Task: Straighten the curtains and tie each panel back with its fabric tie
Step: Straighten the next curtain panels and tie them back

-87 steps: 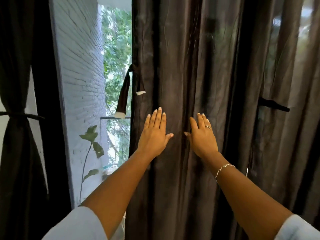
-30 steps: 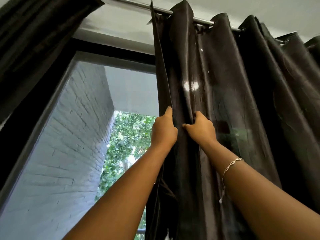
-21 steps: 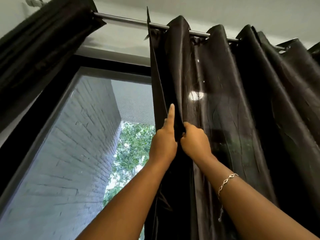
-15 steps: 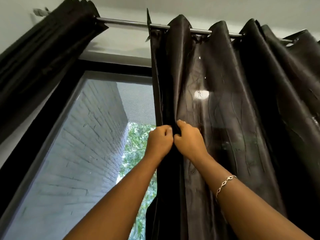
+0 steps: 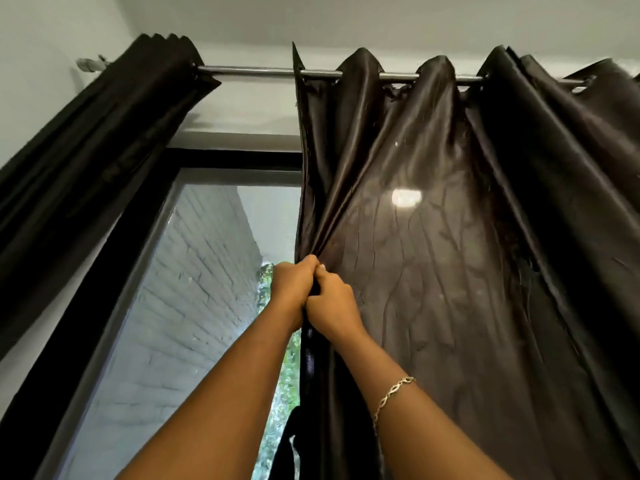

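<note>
A dark brown satin curtain panel (image 5: 450,271) hangs from a metal rod (image 5: 249,70) and fills the right half of the view. Both hands are raised side by side at its left edge. My left hand (image 5: 291,289) grips the edge fold with curled fingers. My right hand (image 5: 330,303), with a bracelet on its wrist, grips the same fold just to the right, knuckles touching the left hand. The fabric fans out in pleats above the hands. A strip of dark fabric (image 5: 289,441), likely the tie, hangs at the bottom by the panel's edge. A second dark panel (image 5: 86,174) is bunched at the left.
Between the panels a black-framed window (image 5: 194,306) shows a white brick wall and green foliage outside. White ceiling and wall run above the rod. The rod's end bracket (image 5: 88,63) sits at the upper left.
My view has tilted from the panel's middle up to the rod. Both hands went from flat on the fabric to gripping the panel's left edge together, and have drawn slightly lower over the last second.
</note>
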